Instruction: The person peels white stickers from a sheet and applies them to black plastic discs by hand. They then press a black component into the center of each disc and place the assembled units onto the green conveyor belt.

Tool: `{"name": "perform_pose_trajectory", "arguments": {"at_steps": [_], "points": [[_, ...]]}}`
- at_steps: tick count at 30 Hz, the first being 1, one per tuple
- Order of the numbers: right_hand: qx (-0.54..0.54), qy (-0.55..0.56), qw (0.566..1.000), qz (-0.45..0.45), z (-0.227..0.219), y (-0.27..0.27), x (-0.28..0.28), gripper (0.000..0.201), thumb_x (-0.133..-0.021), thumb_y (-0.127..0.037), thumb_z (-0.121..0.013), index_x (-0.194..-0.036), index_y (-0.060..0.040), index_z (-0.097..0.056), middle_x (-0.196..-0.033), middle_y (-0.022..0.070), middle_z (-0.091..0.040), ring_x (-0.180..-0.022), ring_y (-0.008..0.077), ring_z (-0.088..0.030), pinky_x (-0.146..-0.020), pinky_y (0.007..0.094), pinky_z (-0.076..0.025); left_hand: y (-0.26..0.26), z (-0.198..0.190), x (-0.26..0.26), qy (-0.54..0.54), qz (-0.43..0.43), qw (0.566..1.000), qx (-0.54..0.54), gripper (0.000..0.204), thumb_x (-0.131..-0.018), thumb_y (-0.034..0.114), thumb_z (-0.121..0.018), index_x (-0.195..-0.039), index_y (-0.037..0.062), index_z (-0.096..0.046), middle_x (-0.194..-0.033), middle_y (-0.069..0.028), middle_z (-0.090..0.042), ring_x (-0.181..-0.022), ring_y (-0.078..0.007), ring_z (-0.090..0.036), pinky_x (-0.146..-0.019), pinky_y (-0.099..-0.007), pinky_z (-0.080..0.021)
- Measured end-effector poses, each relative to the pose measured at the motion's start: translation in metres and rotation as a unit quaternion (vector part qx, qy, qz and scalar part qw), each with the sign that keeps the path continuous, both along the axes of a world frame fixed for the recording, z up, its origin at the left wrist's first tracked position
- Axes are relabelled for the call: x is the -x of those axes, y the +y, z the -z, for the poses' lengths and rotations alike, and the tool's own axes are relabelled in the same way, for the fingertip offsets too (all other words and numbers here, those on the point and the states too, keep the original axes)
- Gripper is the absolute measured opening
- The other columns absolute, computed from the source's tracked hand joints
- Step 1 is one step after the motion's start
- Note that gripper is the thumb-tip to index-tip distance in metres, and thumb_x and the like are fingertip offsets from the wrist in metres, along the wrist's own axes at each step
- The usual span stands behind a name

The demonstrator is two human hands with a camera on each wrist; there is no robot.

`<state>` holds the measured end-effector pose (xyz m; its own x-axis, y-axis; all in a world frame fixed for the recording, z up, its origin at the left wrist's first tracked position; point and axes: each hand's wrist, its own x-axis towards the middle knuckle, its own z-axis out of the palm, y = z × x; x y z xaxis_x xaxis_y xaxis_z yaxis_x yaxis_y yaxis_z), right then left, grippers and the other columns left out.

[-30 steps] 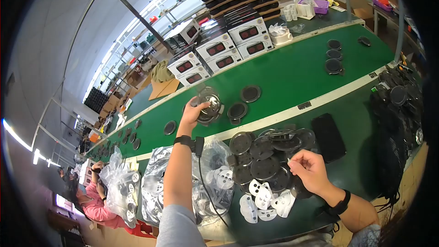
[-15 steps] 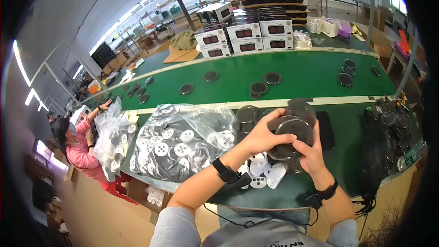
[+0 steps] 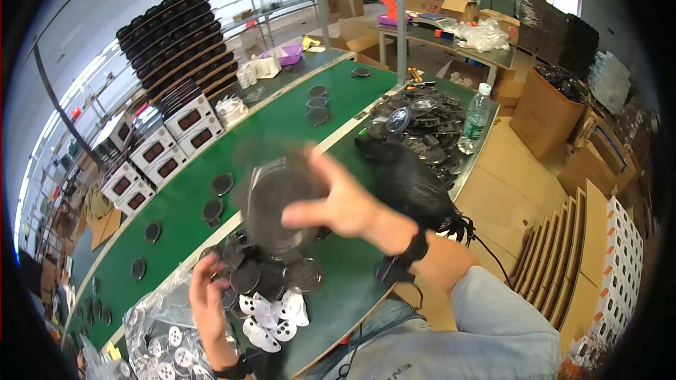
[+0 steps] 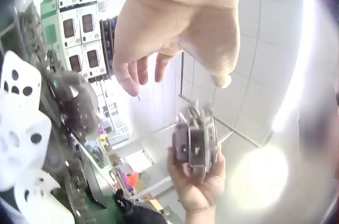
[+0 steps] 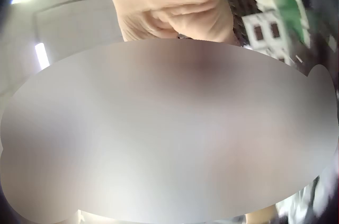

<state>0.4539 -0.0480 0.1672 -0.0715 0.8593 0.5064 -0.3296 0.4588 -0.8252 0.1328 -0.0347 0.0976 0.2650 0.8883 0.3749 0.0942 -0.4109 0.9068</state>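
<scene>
In the head view my right hand (image 3: 345, 204) holds a blurred stack of round black discs (image 3: 278, 200) above the table, thumb across the near face. The left wrist view shows the stack (image 4: 196, 144) edge-on, gripped from below by the right hand (image 4: 198, 195). My left hand (image 3: 209, 309) is apart from the stack, its fingers loosely bent with nothing between them, beside a pile of black discs (image 3: 271, 278). White plates with round holes (image 3: 260, 334) lie in front of that pile. A large blur hides most of the right wrist view.
A clear bag of white parts (image 3: 165, 338) lies at the left. Single discs (image 3: 222, 184) sit along the green belt (image 3: 282, 130). To the right are a black mesh bag (image 3: 405, 176), a heap of black parts (image 3: 422, 119) and a water bottle (image 3: 475, 119). Boxed clocks (image 3: 158, 151) stand behind.
The left hand first held a disc over the belt, then both hands held discs together. Now the left has let go and the right carries the stack alone. The head view has turned right.
</scene>
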Motion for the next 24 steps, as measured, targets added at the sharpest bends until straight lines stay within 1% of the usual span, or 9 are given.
{"name": "perform_pose_trajectory", "arguments": {"at_steps": [2, 3, 4, 5, 8, 13, 20, 22, 24], "points": [[-0.156, -0.118, 0.953, 0.232, -0.047, 0.018, -0.054, 0.09, -0.072, -0.009, -0.087, -0.145, -0.0043, -0.035, -0.14, 0.0086, -0.049, -0.128, 0.0186, -0.048, -0.108, 0.0361, -0.041, -0.007, 0.003, 0.027, -0.001, -0.048, 0.999, 0.021, 0.04, -0.096, 0.032, -0.064, -0.119, -0.0005, -0.06, -0.118, -0.0089, -0.062, -0.103, -0.0187, -0.06, -0.082, -0.0302, -0.048], [-0.141, -0.141, 0.932, 0.303, -0.067, 0.025, -0.081, 0.085, -0.072, -0.009, -0.084, -0.143, -0.0062, -0.039, -0.133, 0.0114, -0.056, -0.122, 0.0203, -0.055, -0.103, 0.037, -0.045, -0.011, 0.01, 0.047, 0.025, -0.056, 0.998, 0.013, 0.034, -0.096, 0.029, -0.063, -0.115, 0.001, -0.059, -0.112, -0.0079, -0.062, -0.102, -0.0181, -0.06, -0.081, -0.0289, -0.047], [-0.179, -0.293, 0.827, 0.445, -0.093, 0.028, -0.11, 0.075, -0.073, -0.006, -0.078, -0.139, -0.0086, -0.044, -0.12, 0.0138, -0.065, -0.112, 0.0232, -0.063, -0.097, 0.0372, -0.05, -0.017, 0.018, 0.051, 0.021, -0.129, 0.991, -0.017, 0.026, -0.099, 0.027, -0.059, -0.101, 0.0014, -0.062, -0.096, -0.0066, -0.064, -0.087, -0.0143, -0.06, -0.071, -0.0271, -0.046], [-0.237, -0.367, 0.733, 0.521, -0.106, 0.038, -0.138, 0.069, -0.071, -0.004, -0.074, -0.135, -0.0099, -0.048, -0.11, 0.0149, -0.069, -0.105, 0.0266, -0.067, -0.094, 0.0369, -0.051, 0.008, 0.107, 0.173, -0.107, -0.017, 0.966, 0.236, 0.058, -0.098, 0.001, -0.037, -0.154, 0.0029, -0.02, -0.158, -0.0274, -0.024, -0.045, -0.0081, -0.039, -0.037, -0.0212, -0.033], [-0.175, -0.49, 0.697, 0.494, -0.12, 0.07, -0.222, 0.066, -0.072, -0.007, -0.071, -0.134, -0.0105, -0.048, -0.111, 0.0193, -0.068, -0.103, 0.0356, -0.066, -0.093, 0.0402, -0.05, -0.055, 0.076, 0.139, 0.02, -0.167, 0.978, 0.126, 0.021, -0.098, 0.001, -0.051, -0.119, -0.0008, -0.05, -0.114, -0.0126, -0.055, -0.079, -0.012, -0.055, -0.069, -0.0257, -0.045], [0.0, -0.591, 0.621, 0.515, -0.101, 0.075, -0.316, 0.071, -0.069, -0.008, -0.072, -0.135, -0.0095, -0.046, -0.106, 0.024, -0.067, -0.102, 0.0412, -0.064, -0.089, 0.0427, -0.051, -0.051, 0.094, 0.093, 0.075, -0.241, 0.961, 0.116, 0.018, -0.099, 0.003, -0.052, -0.116, -0.0006, -0.051, -0.111, -0.0117, -0.056, -0.078, -0.0119, -0.055, -0.068, -0.0257, -0.045], [-0.009, -0.482, 0.534, 0.694, -0.144, -0.008, -0.39, 0.078, -0.069, -0.013, -0.077, -0.141, -0.0142, -0.045, -0.118, 0.0203, -0.067, -0.111, 0.0331, -0.066, -0.096, 0.0385, -0.052, -0.009, 0.105, 0.053, 0.113, -0.247, 0.956, 0.115, 0.014, -0.099, 0.007, -0.052, -0.111, -0.0003, -0.053, -0.106, -0.0105, -0.056, -0.076, -0.0117, -0.055, -0.067, -0.0257, -0.045], [-0.028, -0.456, 0.521, 0.72, -0.137, -0.036, -0.423, 0.076, -0.069, -0.013, -0.075, -0.139, -0.012, -0.046, -0.12, 0.0215, -0.066, -0.102, 0.0336, -0.069, -0.093, 0.0395, -0.053, -0.003, 0.106, 0.047, 0.123, -0.248, 0.954, 0.116, 0.013, -0.099, 0.008, -0.052, -0.11, -0.0003, -0.053, -0.104, -0.0102, -0.057, -0.076, -0.0117, -0.055, -0.067, -0.0257, -0.044], [-0.035, -0.478, 0.497, 0.724, -0.101, -0.049, -0.463, 0.073, -0.07, -0.008, -0.073, -0.139, -0.0107, -0.046, -0.123, 0.0213, -0.064, -0.109, 0.0352, -0.066, -0.096, 0.0395, -0.051, 0.002, 0.107, 0.04, 0.131, -0.251, 0.952, 0.116, 0.013, -0.099, 0.009, -0.052, -0.109, -0.0002, -0.054, -0.103, -0.0098, -0.057, -0.075, -0.0117, -0.055, -0.066, -0.0256, -0.044]]}}
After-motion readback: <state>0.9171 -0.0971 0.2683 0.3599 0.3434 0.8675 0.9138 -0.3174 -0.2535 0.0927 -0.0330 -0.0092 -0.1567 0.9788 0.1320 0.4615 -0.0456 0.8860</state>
